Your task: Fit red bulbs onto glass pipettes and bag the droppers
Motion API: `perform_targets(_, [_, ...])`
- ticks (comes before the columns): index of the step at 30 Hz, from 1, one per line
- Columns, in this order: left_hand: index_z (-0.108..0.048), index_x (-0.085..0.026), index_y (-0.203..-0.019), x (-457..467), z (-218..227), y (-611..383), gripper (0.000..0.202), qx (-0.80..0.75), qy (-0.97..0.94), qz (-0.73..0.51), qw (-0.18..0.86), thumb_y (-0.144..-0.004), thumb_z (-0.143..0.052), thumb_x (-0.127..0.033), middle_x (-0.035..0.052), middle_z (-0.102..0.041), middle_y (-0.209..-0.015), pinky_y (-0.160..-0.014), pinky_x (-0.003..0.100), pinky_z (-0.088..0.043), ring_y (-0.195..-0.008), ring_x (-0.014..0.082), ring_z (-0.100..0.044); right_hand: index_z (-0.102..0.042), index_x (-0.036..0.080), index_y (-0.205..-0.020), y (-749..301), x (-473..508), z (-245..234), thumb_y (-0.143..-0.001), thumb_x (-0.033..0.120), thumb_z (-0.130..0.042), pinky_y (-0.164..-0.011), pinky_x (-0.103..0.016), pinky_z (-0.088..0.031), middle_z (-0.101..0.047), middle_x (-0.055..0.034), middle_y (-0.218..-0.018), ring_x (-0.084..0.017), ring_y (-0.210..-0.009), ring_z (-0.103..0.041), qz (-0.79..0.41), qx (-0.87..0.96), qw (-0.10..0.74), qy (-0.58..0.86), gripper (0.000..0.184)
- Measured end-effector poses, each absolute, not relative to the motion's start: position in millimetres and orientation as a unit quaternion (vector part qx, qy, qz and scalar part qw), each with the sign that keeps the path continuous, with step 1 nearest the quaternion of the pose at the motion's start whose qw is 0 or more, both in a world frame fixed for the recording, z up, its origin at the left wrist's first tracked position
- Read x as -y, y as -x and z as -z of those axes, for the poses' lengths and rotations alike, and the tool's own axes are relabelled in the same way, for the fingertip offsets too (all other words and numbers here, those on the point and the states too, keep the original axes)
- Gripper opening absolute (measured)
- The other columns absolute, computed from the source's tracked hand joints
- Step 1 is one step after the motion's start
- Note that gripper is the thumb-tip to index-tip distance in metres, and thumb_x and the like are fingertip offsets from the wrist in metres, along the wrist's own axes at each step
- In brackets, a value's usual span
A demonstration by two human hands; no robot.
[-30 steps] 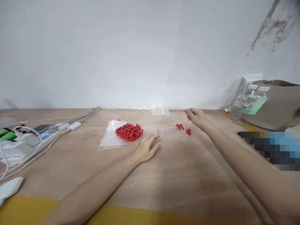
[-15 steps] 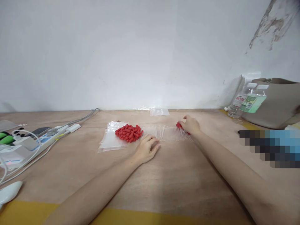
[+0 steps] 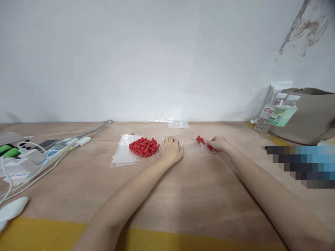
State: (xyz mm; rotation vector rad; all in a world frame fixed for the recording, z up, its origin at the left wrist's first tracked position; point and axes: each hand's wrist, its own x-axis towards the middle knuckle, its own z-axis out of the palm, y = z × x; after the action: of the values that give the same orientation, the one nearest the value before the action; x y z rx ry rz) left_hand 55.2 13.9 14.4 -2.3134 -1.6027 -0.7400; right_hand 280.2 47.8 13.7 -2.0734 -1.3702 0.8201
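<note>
A heap of small red rubber bulbs [image 3: 143,146] lies on the wooden table, beside a row of clear glass pipette tubes [image 3: 192,148]. My left hand [image 3: 171,150] rests on the left end of the tubes, fingers curled down over them. My right hand [image 3: 219,143] is at the right end of the row, fingers pinched at a red-capped dropper [image 3: 210,147]. A few more red-capped droppers [image 3: 201,139] lie just behind it.
Clear plastic bags [image 3: 123,155] lie left of the bulbs, one small bag [image 3: 178,124] near the wall. A power strip with cables [image 3: 49,151] is at the left. Two water bottles [image 3: 277,113] and a beige bag [image 3: 311,116] stand at the right.
My left hand slid forward from the table onto the tubes. My right hand came down from the air with a dropper to the right end of the row.
</note>
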Motion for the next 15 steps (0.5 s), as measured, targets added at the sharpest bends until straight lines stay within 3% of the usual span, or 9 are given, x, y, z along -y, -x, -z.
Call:
perform_targets(6, [-0.061,-0.009,-0.082,-34.0,-19.8,-76.6,0.034,0.612,0.758,0.206,0.095,-0.072,-0.05,-0.04,0.0169,-0.051,-0.094,-0.081,0.042,-0.028,-0.095,0.03,-0.04,-0.059,0.013,-0.054,-283.0,-47.5,-13.2,-0.062,0.029,-0.06,-0.034,-0.02,-0.039,-0.056,-0.0031,-0.046,-0.008,-0.033,-0.044,-0.303,0.507,0.265,0.762,0.018])
perform_targets(15, [-0.063,-0.006,-0.077,-39.7,-21.3,-85.3,0.029,0.644,0.74,0.183,0.066,-0.072,-0.05,-0.031,0.0194,-0.053,-0.091,-0.078,0.041,-0.03,-0.092,0.0308,-0.042,-0.06,0.013,-0.05,-286.7,-50.2,-10.3,-0.06,0.027,-0.058,-0.03,-0.021,-0.034,-0.056,-0.0039,-0.044,-0.009,-0.029,-0.043,-0.265,0.532,0.252,0.764,0.017])
